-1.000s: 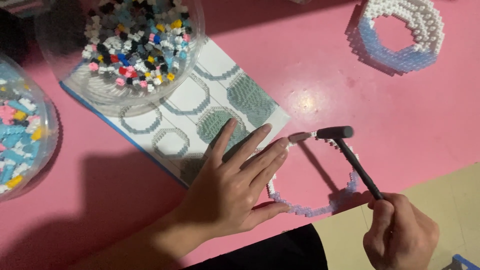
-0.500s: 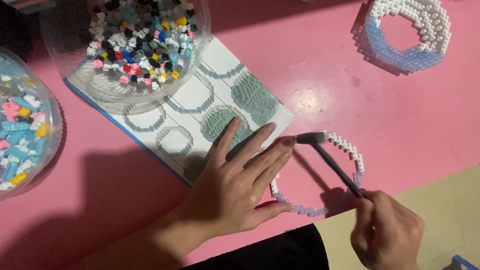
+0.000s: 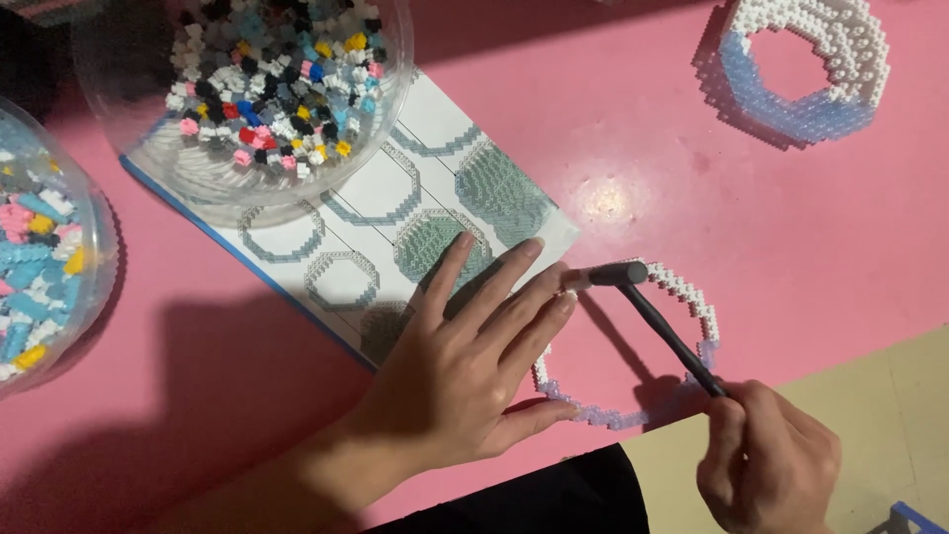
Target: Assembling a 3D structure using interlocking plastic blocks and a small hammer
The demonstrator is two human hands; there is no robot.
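Pressing left hand (image 3: 465,366) flat, fingers spread, on bead ring (image 3: 692,297); gripping small black hammer (image 3: 652,316) in right hand (image 3: 766,470), head touching ring.

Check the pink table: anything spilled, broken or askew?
Nothing spilled or broken. Only oddity: the instruction sheet lies skewed, partly pinned under the clear bowl of mixed bricks. The brick ring under the small hammer looks intact.

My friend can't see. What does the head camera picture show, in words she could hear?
On a pink table, the right hand holds a small black hammer with its head on a thin ring of tiny blocks, while the left hand lies flat beside the ring. Two clear bowls of coloured blocks and a pattern sheet sit behind.
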